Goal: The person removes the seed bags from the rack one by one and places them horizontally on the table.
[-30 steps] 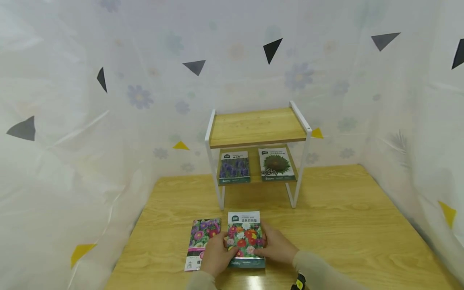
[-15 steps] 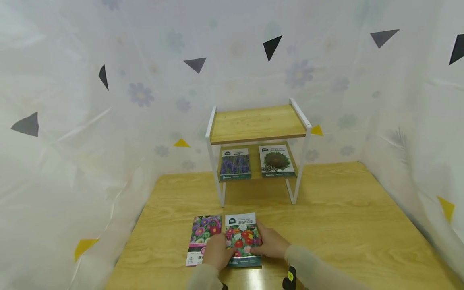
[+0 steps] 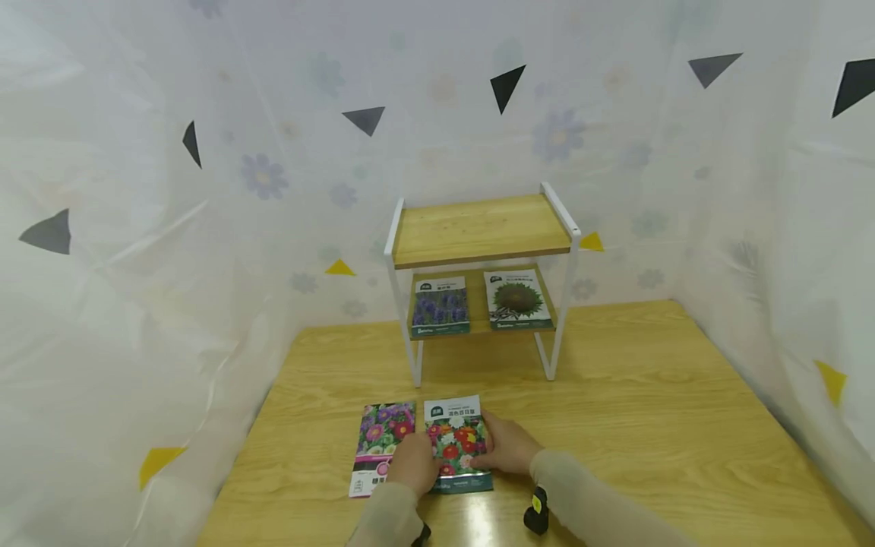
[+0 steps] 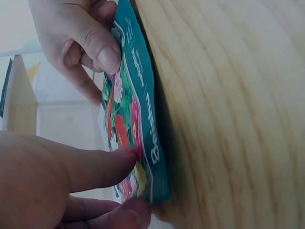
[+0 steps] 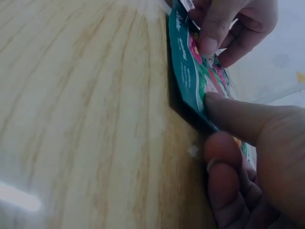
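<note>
A seed packet with red, white and pink flowers and a green bottom band point(image 3: 456, 441) lies near the table's front. The left hand point(image 3: 414, 465) holds its left edge, and the right hand point(image 3: 511, 447) holds its right edge. In the left wrist view the left thumb rests on the printed face of the packet point(image 4: 125, 119), fingers at the edge. The right wrist view has the right thumb on top and curled fingers at the edge of the packet point(image 5: 190, 67). A pink and purple flower packet point(image 3: 384, 441) lies just left, partly covered by the left hand.
Behind the hands stands a two-tier rack with a wooden top point(image 3: 481, 228) and white legs. On its lower shelf lie a lavender packet point(image 3: 440, 305) at left and a sunflower packet point(image 3: 517, 299) at right. Patterned sheeting point(image 3: 437, 99) hangs behind the table point(image 3: 636, 395).
The held packet has shifted slightly left, closer to the pink and purple packet, with both hands moving along with it. The head view has shifted a little.
</note>
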A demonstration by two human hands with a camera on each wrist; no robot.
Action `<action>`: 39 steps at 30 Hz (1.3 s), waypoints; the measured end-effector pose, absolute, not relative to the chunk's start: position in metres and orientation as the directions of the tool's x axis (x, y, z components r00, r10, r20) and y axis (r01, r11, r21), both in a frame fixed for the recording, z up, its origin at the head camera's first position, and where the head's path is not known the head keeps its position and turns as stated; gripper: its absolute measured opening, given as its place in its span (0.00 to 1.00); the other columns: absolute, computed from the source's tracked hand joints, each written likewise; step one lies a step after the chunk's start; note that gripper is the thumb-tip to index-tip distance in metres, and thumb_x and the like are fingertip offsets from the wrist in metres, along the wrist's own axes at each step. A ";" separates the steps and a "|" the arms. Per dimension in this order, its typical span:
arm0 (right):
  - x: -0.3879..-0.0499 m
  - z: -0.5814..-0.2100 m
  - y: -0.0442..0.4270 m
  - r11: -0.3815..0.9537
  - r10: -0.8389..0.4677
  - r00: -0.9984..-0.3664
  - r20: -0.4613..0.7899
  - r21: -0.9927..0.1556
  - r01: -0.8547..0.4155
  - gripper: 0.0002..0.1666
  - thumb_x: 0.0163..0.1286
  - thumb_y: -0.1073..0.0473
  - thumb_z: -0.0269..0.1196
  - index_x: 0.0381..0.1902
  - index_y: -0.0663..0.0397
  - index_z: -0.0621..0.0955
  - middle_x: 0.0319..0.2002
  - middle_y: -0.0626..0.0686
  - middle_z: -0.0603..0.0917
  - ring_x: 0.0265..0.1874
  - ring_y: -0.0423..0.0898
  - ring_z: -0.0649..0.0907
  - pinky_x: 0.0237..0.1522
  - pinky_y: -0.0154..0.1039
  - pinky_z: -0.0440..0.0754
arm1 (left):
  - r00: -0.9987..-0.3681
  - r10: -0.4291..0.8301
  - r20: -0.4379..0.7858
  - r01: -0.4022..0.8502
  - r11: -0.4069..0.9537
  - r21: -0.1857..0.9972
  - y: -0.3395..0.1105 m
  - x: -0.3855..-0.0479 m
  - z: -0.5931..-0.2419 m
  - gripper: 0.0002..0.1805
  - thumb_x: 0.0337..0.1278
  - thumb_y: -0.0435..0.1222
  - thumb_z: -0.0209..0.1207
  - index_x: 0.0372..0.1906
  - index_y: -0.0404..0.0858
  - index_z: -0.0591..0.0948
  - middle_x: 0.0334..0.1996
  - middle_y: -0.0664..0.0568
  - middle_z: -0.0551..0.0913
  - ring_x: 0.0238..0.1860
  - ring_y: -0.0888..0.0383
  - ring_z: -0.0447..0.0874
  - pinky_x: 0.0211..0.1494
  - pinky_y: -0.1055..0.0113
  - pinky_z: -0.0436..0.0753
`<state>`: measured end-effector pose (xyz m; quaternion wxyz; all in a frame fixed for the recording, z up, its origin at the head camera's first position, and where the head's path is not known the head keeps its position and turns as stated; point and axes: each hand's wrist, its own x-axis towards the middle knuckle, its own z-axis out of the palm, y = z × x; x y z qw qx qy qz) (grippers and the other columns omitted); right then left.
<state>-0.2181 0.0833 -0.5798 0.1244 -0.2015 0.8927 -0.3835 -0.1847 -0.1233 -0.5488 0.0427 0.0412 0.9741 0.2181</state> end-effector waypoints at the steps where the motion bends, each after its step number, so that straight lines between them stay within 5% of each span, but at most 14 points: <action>1: -0.218 -0.580 0.083 0.620 -0.456 -0.887 -0.069 -0.740 -0.261 0.63 0.51 0.40 0.74 0.73 0.64 0.57 0.56 0.61 0.78 0.53 0.53 0.78 0.57 0.56 0.73 | -0.993 0.097 -0.069 0.059 0.904 0.422 -0.123 -0.184 -0.549 0.14 0.46 0.35 0.72 0.31 0.29 0.80 0.28 0.41 0.80 0.32 0.46 0.81 0.37 0.52 0.82; 11: -0.217 -0.582 0.078 0.623 -0.446 -0.892 -0.074 -0.741 -0.250 0.66 0.49 0.40 0.75 0.74 0.65 0.55 0.45 0.56 0.83 0.42 0.46 0.80 0.55 0.53 0.75 | -0.995 0.102 -0.009 0.093 0.932 0.351 -0.122 -0.178 -0.555 0.15 0.48 0.33 0.69 0.35 0.26 0.79 0.29 0.39 0.77 0.33 0.43 0.80 0.42 0.48 0.80; 21: -0.217 -0.578 0.081 0.632 -0.423 -0.904 -0.066 -0.736 -0.242 0.68 0.46 0.41 0.77 0.74 0.64 0.54 0.54 0.63 0.80 0.49 0.56 0.80 0.55 0.57 0.74 | -0.994 0.109 -0.002 0.101 0.933 0.346 -0.117 -0.175 -0.550 0.15 0.49 0.35 0.69 0.33 0.24 0.80 0.31 0.38 0.75 0.31 0.43 0.79 0.39 0.49 0.81; 32: -0.218 -0.579 0.082 0.611 -0.431 -0.898 -0.090 -0.762 -0.217 0.68 0.45 0.41 0.77 0.74 0.61 0.55 0.54 0.60 0.80 0.51 0.55 0.79 0.58 0.58 0.71 | -0.993 0.098 -0.065 0.071 0.942 0.328 -0.115 -0.173 -0.548 0.16 0.52 0.35 0.67 0.37 0.24 0.79 0.35 0.34 0.76 0.35 0.41 0.79 0.44 0.47 0.81; 39: -0.221 -0.579 0.083 0.595 -0.464 -0.883 -0.063 -0.761 -0.258 0.66 0.48 0.40 0.76 0.74 0.62 0.54 0.52 0.57 0.81 0.49 0.53 0.80 0.55 0.56 0.74 | -0.995 0.104 -0.005 0.097 0.940 0.326 -0.116 -0.174 -0.548 0.15 0.51 0.34 0.68 0.34 0.24 0.79 0.33 0.35 0.75 0.32 0.41 0.80 0.40 0.48 0.82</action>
